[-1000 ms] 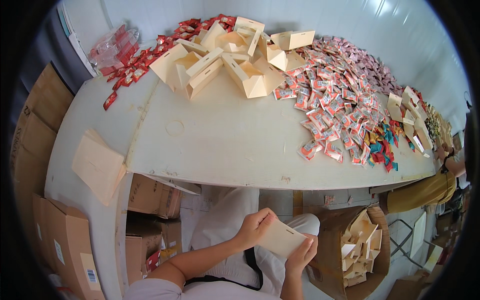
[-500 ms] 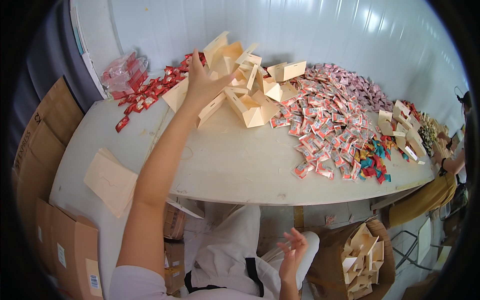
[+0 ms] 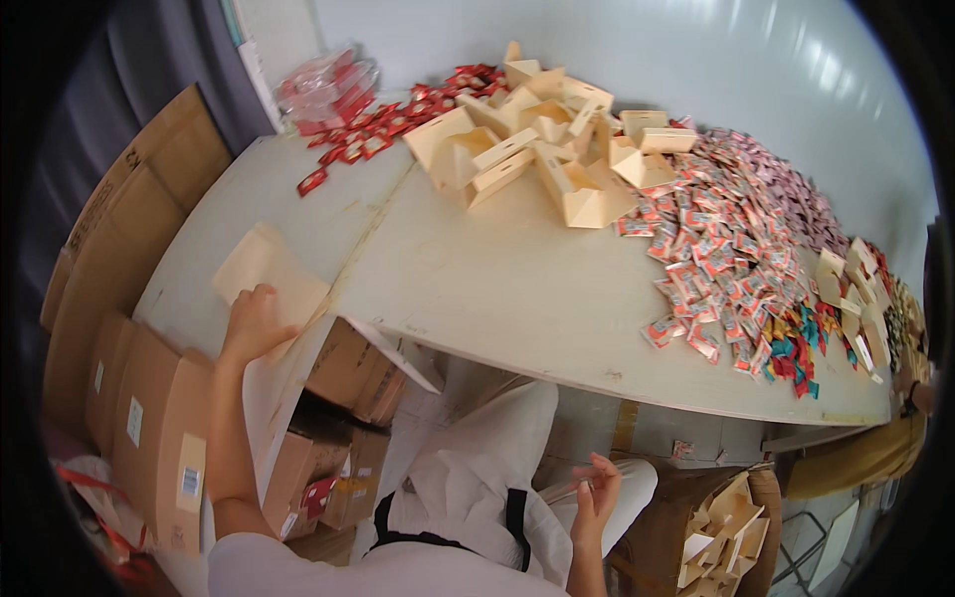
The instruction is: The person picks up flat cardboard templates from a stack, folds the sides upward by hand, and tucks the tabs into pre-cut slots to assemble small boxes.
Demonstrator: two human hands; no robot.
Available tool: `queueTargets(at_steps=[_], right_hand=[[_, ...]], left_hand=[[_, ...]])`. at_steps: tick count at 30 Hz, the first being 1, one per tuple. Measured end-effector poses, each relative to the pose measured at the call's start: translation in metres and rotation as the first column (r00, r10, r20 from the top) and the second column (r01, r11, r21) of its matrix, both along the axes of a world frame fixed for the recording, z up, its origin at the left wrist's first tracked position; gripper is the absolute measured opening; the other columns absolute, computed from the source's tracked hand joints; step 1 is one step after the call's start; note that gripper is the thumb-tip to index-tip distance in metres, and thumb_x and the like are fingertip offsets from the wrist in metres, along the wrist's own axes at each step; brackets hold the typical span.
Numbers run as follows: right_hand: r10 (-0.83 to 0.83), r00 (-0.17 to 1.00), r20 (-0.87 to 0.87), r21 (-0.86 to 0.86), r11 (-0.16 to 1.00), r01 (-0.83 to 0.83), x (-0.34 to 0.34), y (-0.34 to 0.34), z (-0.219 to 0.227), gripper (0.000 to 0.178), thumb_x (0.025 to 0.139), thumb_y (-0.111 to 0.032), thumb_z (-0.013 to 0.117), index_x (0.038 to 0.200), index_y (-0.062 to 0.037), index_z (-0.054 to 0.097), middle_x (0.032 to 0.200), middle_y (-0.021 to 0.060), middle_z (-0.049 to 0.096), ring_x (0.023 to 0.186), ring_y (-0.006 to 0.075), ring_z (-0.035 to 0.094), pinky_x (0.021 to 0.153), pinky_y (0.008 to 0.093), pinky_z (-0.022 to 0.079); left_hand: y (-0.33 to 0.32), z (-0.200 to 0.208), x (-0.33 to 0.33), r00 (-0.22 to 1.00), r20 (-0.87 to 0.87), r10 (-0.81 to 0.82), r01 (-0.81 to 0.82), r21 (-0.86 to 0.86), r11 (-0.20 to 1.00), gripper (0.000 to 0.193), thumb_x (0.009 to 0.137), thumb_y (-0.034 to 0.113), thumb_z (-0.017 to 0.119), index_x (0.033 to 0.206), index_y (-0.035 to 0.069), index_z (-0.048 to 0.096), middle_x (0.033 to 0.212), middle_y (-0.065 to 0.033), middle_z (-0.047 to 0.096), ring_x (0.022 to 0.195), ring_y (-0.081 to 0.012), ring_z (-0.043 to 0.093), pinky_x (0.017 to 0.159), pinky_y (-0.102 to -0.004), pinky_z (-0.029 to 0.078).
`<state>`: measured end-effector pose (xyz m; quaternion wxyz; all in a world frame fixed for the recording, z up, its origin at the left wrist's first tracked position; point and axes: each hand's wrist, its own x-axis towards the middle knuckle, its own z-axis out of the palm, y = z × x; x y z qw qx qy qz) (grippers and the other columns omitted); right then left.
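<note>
My left hand (image 3: 255,324) is over a small stack of flat cream card box blanks (image 3: 267,261) on the left part of the table. Its fingers are spread, the thumb apart from the rest, and they reach the near edge of the stack. I cannot make out a grip on any blank. Above my right thigh, my right hand (image 3: 597,497) hangs with loosely bent, parted fingers and nothing in it. Farther back lies a heap of folded cream card boxes (image 3: 587,199), some standing open, untouched by either hand.
Red packets (image 3: 376,145) and a clear plastic bag (image 3: 328,90) lie at the back left. Orange-white sachets (image 3: 711,254) are heaped right. A carton of folded boxes (image 3: 721,537) stands low right; brown cartons (image 3: 129,398) line the left. Another person (image 3: 860,458) is at far right.
My left hand has come from the heap of folded boxes back and left to the flat blanks. My right hand stays over my lap. The view has turned left.
</note>
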<state>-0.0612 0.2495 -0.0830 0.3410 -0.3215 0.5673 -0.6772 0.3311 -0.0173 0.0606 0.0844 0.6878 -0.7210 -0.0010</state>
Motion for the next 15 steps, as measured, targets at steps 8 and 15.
queueTargets(at_steps=[8, 15], right_hand=[[0.099, 0.994, 0.043, -0.013, 0.995, -0.098, 0.025, -0.008, -0.005, 0.038, 0.078, -0.022, 0.057, 0.109, -0.0046, 0.043, 0.119, 0.0133, 0.042, 0.084, 0.0154, 0.054, 0.067, 0.0259, 0.044], [0.176, 0.982, 0.070, -0.011, 0.984, -0.175, 0.033, 0.000, -0.012, 0.033, 0.076, -0.013, 0.056, 0.106, -0.0046, 0.045, 0.118, 0.0134, 0.043, 0.083, 0.0147, 0.055, 0.068, 0.0257, 0.044]], left_hand=[[0.043, 0.007, -0.026, 0.979, 0.046, -0.200, 0.199, 0.022, 0.980, 0.051, 0.056, 0.029, 0.072, 0.092, -0.001, 0.053, 0.088, -0.0181, 0.056, 0.090, -0.0330, 0.050, 0.079, -0.0377, 0.042], [0.036, 0.024, -0.007, 0.987, -0.159, 0.035, 0.005, 0.244, 0.970, 0.021, 0.070, 0.018, 0.061, 0.079, -0.001, 0.060, 0.078, -0.0161, 0.060, 0.071, -0.0296, 0.058, 0.067, -0.0343, 0.046]])
